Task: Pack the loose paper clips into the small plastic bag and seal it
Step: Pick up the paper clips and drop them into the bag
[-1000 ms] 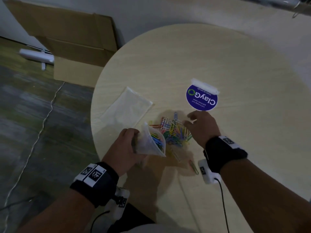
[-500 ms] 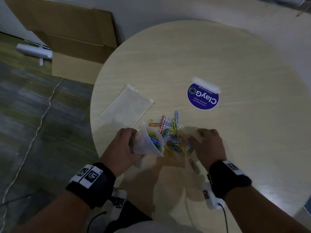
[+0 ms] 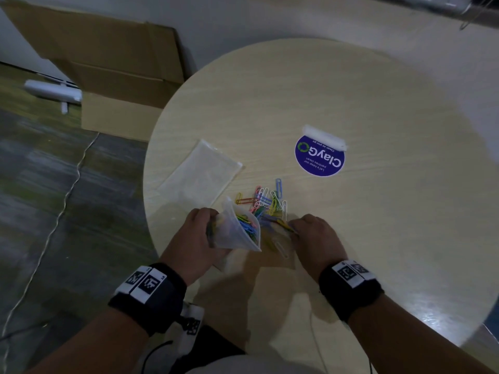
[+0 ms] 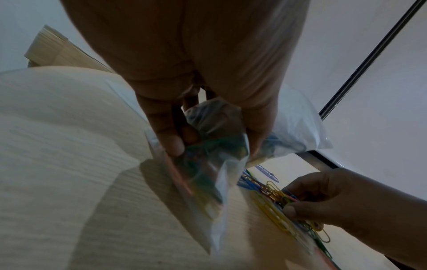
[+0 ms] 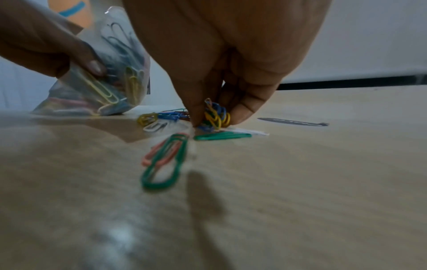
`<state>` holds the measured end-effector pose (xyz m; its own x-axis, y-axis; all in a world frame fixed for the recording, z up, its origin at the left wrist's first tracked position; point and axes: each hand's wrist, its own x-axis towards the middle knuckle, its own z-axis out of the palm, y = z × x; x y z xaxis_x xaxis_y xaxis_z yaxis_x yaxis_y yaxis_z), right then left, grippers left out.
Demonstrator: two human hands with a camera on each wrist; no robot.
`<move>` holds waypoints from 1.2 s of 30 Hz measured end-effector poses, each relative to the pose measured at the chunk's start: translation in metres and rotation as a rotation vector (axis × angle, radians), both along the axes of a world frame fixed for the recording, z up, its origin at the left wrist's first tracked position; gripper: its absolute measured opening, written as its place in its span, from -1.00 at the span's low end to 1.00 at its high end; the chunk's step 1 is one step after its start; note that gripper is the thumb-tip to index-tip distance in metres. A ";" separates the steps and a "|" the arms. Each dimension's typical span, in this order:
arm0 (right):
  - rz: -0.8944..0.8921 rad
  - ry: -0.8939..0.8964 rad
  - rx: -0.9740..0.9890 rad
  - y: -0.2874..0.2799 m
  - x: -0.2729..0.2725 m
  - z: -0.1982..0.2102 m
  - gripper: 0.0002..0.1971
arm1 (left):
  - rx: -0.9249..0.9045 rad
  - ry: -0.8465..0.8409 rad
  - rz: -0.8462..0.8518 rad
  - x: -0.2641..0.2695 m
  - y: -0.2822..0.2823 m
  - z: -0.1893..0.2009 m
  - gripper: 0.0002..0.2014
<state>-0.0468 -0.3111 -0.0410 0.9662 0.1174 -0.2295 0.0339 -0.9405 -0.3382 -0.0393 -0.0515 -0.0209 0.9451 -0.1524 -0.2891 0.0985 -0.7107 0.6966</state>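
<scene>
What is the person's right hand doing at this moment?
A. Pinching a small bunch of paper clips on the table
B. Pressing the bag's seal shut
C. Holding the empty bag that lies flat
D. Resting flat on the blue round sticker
A: in the right wrist view the right hand pinches a bunch of paper clips against the table, while the left hand holds the bag.

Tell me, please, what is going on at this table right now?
A person is packing coloured paper clips into a small plastic bag. The left hand grips the bag, already partly filled and still unsealed, just above the round table. The right hand pinches a bunch of clips from the loose pile. A second, flat bag and a blue sticker lie nearby.
</scene>
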 end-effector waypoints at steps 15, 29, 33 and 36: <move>-0.056 0.109 0.308 0.012 0.028 0.100 -0.83 | 0.027 -0.008 -0.009 0.010 -0.023 -0.005 -0.35; -0.247 0.075 0.559 0.017 0.031 0.100 -0.82 | 0.014 -0.062 -0.048 0.014 -0.032 -0.006 -0.38; -0.122 0.133 0.464 0.021 0.026 0.088 -0.78 | 0.011 -0.051 -0.038 0.014 -0.031 -0.005 -0.38; -0.285 0.061 0.611 0.004 0.022 0.080 -0.77 | -0.023 -0.041 -0.030 0.012 -0.028 -0.007 -0.36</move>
